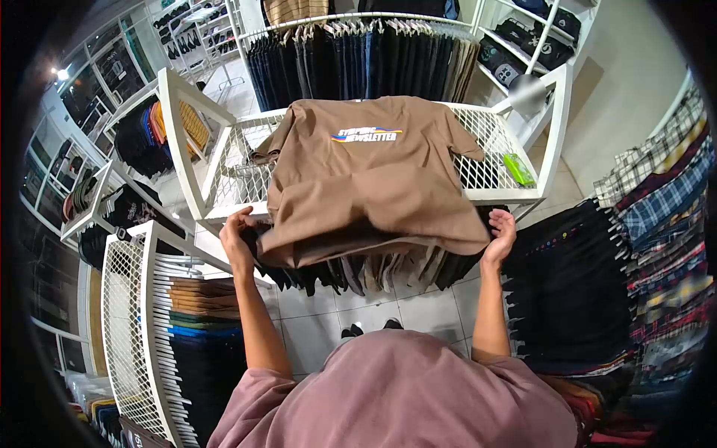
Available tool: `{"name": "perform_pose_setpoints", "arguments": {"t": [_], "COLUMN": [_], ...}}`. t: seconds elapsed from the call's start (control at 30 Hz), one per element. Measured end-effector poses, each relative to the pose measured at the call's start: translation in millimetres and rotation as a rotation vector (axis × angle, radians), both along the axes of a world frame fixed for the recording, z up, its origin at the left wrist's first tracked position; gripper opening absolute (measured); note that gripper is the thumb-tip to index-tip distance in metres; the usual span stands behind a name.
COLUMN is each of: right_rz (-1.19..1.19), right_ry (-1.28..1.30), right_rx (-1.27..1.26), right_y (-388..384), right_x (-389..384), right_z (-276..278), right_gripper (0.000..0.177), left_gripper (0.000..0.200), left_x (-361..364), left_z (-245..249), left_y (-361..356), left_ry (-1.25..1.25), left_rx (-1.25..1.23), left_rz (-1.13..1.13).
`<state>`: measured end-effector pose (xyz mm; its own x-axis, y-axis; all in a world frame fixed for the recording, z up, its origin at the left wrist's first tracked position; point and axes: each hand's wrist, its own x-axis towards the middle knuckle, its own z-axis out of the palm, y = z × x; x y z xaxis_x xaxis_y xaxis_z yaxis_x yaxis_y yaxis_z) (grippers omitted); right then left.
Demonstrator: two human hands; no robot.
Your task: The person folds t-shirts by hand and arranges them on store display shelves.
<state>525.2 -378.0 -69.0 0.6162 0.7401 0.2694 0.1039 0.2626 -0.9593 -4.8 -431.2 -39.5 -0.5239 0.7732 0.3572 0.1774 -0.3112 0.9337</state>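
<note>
A brown T-shirt (pixel 366 172) with a printed chest logo lies front up on a white mesh table. Its lower part billows above the table's front edge, and the hem gapes toward me, slightly blurred. My left hand (pixel 237 228) is beside the hem's left corner, fingers loosely bent, with no cloth visibly gripped. Just off the right corner, my right hand (pixel 502 233) is turned palm inward with its fingers apart and nothing in them. The left sleeve looks bunched on the mesh. A bright green packet (pixel 517 170) rests near the table's right end.
The white mesh table (pixel 224 179) has raised end frames. Dark trousers (pixel 358 63) hang on a rail behind it. More garments hang beneath its front edge. A rack of folded-over clothes (pixel 202 321) stands left; dark garments (pixel 567 291) and plaid shirts (pixel 657 201) hang right.
</note>
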Motion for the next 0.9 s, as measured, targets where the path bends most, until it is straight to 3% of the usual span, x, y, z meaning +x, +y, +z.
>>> {"name": "perform_pose_setpoints", "arguments": {"t": [0.1,0.2,0.27,0.4,0.5,0.6,0.73,0.8,0.9], "right_rz": [0.047,0.030,-0.070,-0.057,-0.067,-0.021,-0.031,-0.123,-0.019], "right_ry": [-0.199,-0.470,-0.665,-0.649,-0.587,-0.444,-0.422,-0.600,-0.743], "right_rx": [-0.022,-0.159,-0.219,-0.178,-0.081,-0.106,-0.135,0.043,0.168], "right_y": [20,31,33,43,35,18,21,40,93], "right_x": [-9,-36,-50,-45,-37,-23,-30,-44,-64], "right_z": [-10,1,6,-5,-8,-22,-16,10,52], "right_gripper": [0.028,0.037,0.030,0.023,0.021,0.022,0.019,0.016,0.014], "left_gripper": [0.038,0.037,0.030,0.022,0.020,0.020,0.019,0.022,0.024], "left_x": [22,56,61,50,31,28,40,55,66], "left_z": [-3,8,5,-6,-13,-2,3,20,42], "left_y": [18,21,26,31,11,-29,-24,6,73], "left_ry": [0.298,0.670,0.648,0.585,0.329,0.259,0.272,0.399,0.553], "left_rx": [-0.294,-0.368,-0.317,-0.375,-0.332,-0.386,-0.417,-0.314,-0.245], "left_rz": [0.260,0.402,0.435,0.423,0.225,0.057,0.024,0.090,-0.006]}}
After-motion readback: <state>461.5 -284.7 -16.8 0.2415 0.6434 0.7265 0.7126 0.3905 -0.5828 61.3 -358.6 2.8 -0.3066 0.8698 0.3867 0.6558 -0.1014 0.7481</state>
